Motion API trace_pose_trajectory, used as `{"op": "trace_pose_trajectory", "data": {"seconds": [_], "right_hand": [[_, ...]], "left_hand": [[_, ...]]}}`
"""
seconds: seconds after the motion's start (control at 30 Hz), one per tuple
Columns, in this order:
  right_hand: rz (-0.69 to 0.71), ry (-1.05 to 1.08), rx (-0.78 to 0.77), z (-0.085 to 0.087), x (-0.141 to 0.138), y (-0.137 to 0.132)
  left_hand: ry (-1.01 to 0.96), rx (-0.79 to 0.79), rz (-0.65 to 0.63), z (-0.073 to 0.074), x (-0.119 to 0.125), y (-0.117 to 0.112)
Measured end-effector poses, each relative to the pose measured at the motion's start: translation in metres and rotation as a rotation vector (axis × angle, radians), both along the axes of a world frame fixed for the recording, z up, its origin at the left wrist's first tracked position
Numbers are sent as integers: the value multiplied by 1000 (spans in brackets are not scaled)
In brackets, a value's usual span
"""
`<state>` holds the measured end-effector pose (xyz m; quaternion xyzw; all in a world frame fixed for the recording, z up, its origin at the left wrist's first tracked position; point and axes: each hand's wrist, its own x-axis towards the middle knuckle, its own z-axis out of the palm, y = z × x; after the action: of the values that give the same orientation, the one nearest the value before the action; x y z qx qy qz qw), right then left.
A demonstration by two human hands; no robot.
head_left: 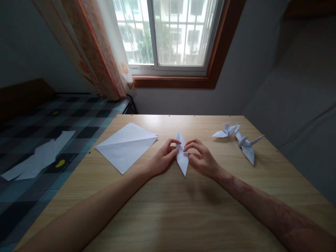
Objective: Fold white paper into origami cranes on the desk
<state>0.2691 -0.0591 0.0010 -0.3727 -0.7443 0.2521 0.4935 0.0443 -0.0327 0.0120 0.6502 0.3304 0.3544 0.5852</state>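
The half-folded paper piece [182, 157] lies on the wooden table [168, 210], pinched at its middle between the left hand [163, 159] and right hand [201, 157], its pointed ends sticking out beyond the fingertips.

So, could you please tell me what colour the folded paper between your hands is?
The folded paper is plain white, with no pattern; the head view shows it best.

Bare left grip [161, 159], bare right grip [202, 160], unsleeved left forearm [105, 203], mottled marking [236, 187] along right forearm [262, 206]
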Motion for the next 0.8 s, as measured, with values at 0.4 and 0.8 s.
{"op": "trace_pose_trajectory", "data": {"seconds": [0.4,0.8], "right_hand": [[72,-8,-1,4,1,-1],[93,95,-67,-7,2,4]], "left_hand": [[15,51,63,1,0,0],[59,150,76,5,1,-2]]}}
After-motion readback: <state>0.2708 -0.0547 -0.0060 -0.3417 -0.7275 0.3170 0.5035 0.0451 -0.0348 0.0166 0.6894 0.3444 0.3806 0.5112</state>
